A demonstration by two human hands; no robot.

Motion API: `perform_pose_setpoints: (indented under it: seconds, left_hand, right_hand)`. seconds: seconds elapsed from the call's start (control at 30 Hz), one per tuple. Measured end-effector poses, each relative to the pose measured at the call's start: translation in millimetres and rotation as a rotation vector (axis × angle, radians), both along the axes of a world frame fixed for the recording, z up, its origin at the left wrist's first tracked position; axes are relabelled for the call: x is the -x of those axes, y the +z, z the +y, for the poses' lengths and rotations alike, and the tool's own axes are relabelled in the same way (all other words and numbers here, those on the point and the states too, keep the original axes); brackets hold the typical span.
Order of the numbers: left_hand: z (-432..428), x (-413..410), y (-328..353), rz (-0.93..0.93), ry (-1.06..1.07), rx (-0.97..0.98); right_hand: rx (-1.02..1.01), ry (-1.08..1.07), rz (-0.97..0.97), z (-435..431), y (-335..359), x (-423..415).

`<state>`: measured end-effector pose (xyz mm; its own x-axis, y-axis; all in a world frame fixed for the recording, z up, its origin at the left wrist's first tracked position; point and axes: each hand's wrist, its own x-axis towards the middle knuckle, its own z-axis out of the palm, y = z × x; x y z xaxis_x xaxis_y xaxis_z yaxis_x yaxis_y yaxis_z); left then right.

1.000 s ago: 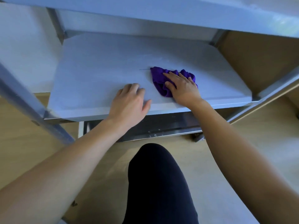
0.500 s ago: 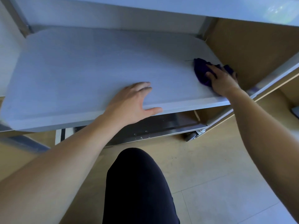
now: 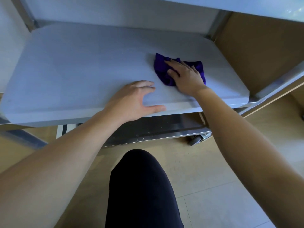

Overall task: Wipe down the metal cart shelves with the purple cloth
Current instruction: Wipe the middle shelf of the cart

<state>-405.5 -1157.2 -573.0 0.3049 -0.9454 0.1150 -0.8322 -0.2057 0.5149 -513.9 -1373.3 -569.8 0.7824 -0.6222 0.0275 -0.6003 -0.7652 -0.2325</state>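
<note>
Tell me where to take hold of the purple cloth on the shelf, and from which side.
Probably the bunched folds at its left end: the purple cloth lies crumpled low on the shelf, and the right hand presses flat over its right part. Come from above and the left, pinching the raised folds.

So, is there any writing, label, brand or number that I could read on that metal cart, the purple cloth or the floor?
None: no readable text shows anywhere in this view.
The shelf is plain grey metal.
The purple cloth under the right hand has no tag or print in sight.
The lower rail shows only tiny specks, too small to tell whether they are marks or characters.
</note>
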Motion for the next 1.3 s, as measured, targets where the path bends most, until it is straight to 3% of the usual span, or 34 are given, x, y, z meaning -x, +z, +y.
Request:
perform_pose_setpoints:
  seconds: [0.27,0.4,0.5,0.63,0.73,0.9,1.03,1.17,1.3]
  left_hand:
    - [-7,1,-4,-0.092,0.042,0.032]
    - [-11,1,-8,-0.131,0.029,0.061]
    - [-11,2,-10,-0.137,0.039,0.063]
    - [-11,0,-9,-0.071,0.083,0.067]
    - [-11,-2,-8,-0.038,0.12,0.072]
    - [-12,-1,-11,-0.059,0.13,0.093]
    - [-11,0,-11,-0.077,0.118,0.095]
    - [-11,0,-14,-0.147,0.092,0.097]
    - [-11,-1,-14,-0.169,0.076,0.105]
  right_hand:
    - [-0.005,-0.355,0.037,-77,14,78]
    - [-0.028,-0.507,0.05,-102,15,73]
    - [0.001,-0.446,0.04,-95,11,40]
    - [0.015,-0.122,0.005,-54,4,-26]
    - [0.003,-0.012,-0.018,-31,-1,-50]
    - [0.046,-0.124,-0.071,-56,0,-31]
    - [0.106,-0.294,0.023,-102,3,0]
    - [0.022,-0.447,0.07,-129,6,9]
    - [-0.006,-0.41,0.046,-121,7,-18]
